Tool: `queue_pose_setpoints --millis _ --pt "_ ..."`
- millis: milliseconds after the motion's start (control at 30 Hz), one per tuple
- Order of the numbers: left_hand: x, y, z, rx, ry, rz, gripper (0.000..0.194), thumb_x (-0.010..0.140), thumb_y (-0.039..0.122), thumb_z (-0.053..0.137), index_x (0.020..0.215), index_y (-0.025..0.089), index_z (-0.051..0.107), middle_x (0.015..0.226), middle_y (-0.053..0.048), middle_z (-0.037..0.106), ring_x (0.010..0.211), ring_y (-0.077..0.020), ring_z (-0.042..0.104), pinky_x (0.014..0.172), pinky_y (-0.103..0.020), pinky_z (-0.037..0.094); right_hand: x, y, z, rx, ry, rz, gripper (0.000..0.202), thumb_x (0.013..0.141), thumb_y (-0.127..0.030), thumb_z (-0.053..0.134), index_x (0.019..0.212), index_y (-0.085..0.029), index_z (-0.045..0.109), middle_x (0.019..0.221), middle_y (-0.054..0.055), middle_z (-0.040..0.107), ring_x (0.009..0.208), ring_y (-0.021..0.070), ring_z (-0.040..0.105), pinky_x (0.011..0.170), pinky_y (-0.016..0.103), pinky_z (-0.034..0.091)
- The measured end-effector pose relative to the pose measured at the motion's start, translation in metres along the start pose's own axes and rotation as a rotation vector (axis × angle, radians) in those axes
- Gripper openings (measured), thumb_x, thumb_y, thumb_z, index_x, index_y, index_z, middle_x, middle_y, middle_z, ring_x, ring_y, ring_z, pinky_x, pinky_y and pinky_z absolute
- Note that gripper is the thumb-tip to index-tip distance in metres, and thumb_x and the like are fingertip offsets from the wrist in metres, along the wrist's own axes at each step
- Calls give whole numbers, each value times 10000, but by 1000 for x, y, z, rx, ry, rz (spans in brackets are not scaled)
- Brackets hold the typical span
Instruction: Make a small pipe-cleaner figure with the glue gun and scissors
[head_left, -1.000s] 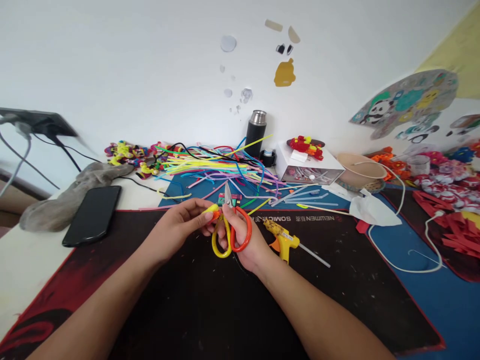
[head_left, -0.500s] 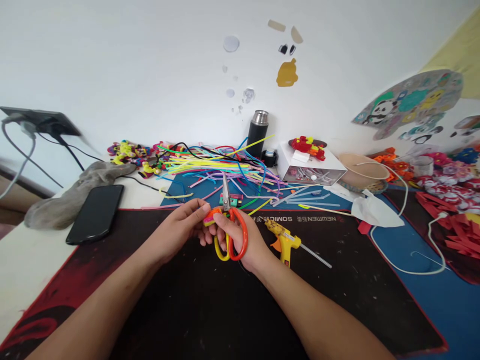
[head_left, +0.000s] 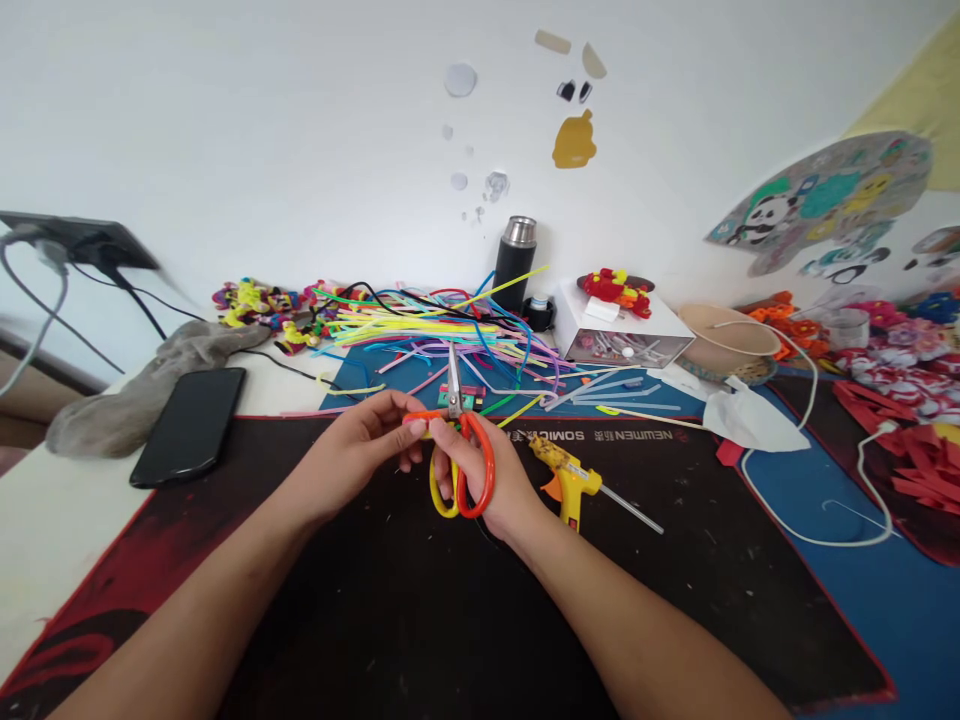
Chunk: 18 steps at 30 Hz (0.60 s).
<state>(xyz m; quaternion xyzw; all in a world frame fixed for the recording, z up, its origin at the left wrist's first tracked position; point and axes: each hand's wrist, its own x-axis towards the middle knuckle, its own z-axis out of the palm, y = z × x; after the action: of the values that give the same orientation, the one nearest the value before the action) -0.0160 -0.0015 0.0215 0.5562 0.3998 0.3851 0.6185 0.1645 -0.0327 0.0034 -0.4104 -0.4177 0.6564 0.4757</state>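
Between the fingertips of my left hand [head_left: 375,440] is a small orange and yellow fuzzy piece [head_left: 427,419], partly covered by the fingers. My right hand [head_left: 487,460] holds scissors [head_left: 475,465] with one red and one yellow handle loop, their blades pointing away from me and looking closed. The right thumb and fingertips also touch the fuzzy piece, so both hands meet around it. Right of my right hand, a yellow glue gun [head_left: 571,485] lies on the black mat [head_left: 420,620] with a clear stick out of its back.
A pile of colourful pipe cleaners [head_left: 427,325] lies behind the hands. A black thermos [head_left: 514,265] and a white drawer box [head_left: 622,325] stand at the wall. On the left is a black phone [head_left: 189,427]; at right, a beige bowl [head_left: 724,335] and white cable [head_left: 821,544].
The fuzzy piece has turned between the fingertips, and now shows as a flatter orange strip. My left thumb has shifted slightly down. The scissors stay in my right hand.
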Motion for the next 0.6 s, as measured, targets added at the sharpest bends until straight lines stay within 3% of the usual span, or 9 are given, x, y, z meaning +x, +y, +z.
queue_pose_setpoints --millis 200,400,533,600 --pt "1 4 -7 -154 227 7 397 824 499 904 960 173 722 744 -14 687 622 -140 599 554 -238 483 -3 -2 3 -9 -92 59 739 873 -812 710 1282 -199 660 735 22 759 521 164 693 481 233 456" --pt "1 10 -13 -290 353 10 364 809 458 909 933 179 709 737 -9 700 587 -124 610 523 -211 445 -6 1 4 37 -239 77 945 806 -880 716 1453 -200 610 922 100 820 684 212 772 616 294 535" --pt "2 11 -15 -309 388 19 317 836 436 875 913 185 698 710 -2 693 561 -117 597 495 -200 425 -7 3 5 48 -304 0 934 813 -889 691 1465 -225 615 1062 113 806 971 260 799 892 404 597" --pt "1 12 -16 -315 390 26 310 847 441 861 900 187 691 689 5 677 551 -114 587 483 -195 416 -9 3 6 -7 -288 -17 840 856 -847 692 1424 -229 644 1036 90 787 922 239 790 880 396 600"
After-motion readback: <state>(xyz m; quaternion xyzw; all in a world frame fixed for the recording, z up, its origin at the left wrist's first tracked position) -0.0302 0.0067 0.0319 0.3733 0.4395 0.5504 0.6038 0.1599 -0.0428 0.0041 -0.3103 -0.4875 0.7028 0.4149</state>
